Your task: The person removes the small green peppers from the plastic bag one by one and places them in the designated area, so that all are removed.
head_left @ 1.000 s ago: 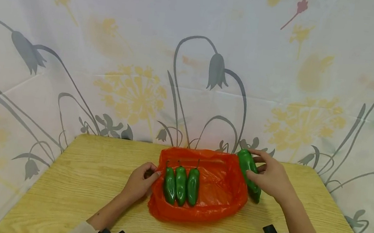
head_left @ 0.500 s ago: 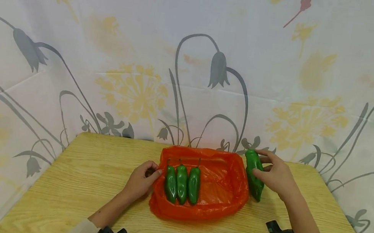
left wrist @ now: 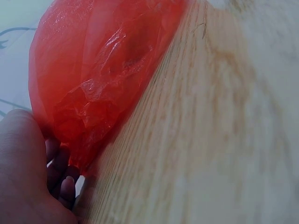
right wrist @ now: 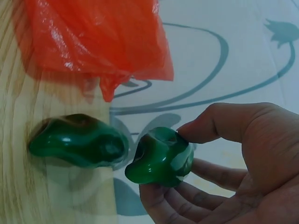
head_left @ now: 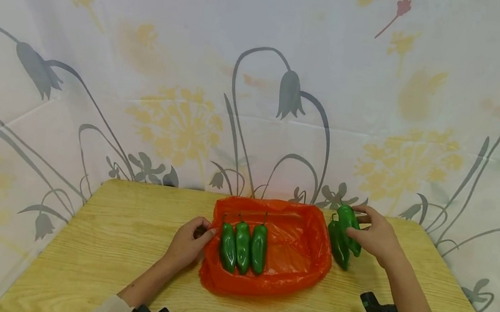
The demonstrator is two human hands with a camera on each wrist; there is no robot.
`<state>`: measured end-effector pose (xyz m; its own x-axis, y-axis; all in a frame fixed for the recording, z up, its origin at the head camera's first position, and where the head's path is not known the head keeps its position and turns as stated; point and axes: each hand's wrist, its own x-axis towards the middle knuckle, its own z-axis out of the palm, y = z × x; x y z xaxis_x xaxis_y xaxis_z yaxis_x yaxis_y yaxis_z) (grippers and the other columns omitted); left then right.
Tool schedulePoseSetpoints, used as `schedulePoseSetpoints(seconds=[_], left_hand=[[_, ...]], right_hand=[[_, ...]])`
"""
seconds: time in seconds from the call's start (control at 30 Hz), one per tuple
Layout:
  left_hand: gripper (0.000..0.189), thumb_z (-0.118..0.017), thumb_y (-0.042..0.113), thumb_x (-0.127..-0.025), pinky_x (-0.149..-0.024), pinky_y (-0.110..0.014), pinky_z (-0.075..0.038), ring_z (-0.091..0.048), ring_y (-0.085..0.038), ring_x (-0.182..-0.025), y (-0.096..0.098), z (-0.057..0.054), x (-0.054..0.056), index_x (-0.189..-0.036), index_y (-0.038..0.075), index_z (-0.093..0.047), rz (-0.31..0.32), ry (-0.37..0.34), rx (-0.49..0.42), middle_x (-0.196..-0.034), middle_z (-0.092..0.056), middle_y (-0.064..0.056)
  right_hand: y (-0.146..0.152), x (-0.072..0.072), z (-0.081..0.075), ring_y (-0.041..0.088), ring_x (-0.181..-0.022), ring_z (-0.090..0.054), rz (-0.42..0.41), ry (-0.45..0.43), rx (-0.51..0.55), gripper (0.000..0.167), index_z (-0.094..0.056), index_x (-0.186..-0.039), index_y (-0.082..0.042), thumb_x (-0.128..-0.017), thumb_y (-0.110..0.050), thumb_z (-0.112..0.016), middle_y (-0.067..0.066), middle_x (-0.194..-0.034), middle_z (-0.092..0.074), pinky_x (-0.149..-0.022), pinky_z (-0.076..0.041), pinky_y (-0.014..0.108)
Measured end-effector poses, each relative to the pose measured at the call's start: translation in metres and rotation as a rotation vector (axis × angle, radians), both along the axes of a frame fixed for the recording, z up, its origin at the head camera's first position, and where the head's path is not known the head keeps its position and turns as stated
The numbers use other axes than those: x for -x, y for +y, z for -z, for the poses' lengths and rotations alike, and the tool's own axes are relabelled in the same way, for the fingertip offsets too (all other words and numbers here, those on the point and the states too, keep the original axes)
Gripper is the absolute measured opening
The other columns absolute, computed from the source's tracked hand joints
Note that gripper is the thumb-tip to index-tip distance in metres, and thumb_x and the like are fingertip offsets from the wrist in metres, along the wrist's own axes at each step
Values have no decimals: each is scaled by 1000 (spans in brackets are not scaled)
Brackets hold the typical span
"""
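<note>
Right hand [head_left: 376, 237]: grip grasping one green pepper [head_left: 346, 219] between thumb and fingers. Location: just outside the right wall of the red plastic bag [head_left: 263, 287], partly over a second pepper [head_left: 338, 246] on the worktop [head_left: 130, 230]. Contact between these two: cannot tell. Left hand [head_left: 191, 237]: pinching the bag's left rim. Three green peppers [head_left: 242, 248] lie side by side inside, on the left.

Risks (judgement): the glossy skin could slip, as only thumb and fingertips bear on it. With the second pepper so near, a low sideways move could knock and roll it. The bag looks thin and soft; a tug at the left rim could fold the wall inward or shift the contents.

Orientation: the held pepper's stem points away from the person, its tip toward the person and slightly right; long axis slanted accordingly.
</note>
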<state>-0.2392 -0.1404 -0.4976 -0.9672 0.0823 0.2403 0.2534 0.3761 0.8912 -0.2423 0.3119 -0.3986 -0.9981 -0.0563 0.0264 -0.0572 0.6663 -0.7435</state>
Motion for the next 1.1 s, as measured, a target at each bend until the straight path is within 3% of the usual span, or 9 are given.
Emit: schedulePoseSetpoints(seconds=[0.6, 1.1], left_hand=[[7, -72, 15, -100, -74, -24, -49, -59, -13, -79, 0, 0, -1, -95, 11, -68, -2, -4, 14, -88, -66, -1], [7, -72, 15, -100, -73, -24, -48, -59, -13, -79, 0, 0, -2, -95, 13, -68, 2, -7, 5, -88, -66, 0]], right_hand=[[20, 6, 9, 51, -115, -60, 19, -76, -87, 70, -37, -155, 10, -97, -13, -71, 42, -138, -52, -82, -56, 47], [24, 7, 12, 43, -102, -67, 44, -184, -72, 74, -34, -151, 18, -90, -7, -68, 46, -135, -51, -73, -58, 43]])
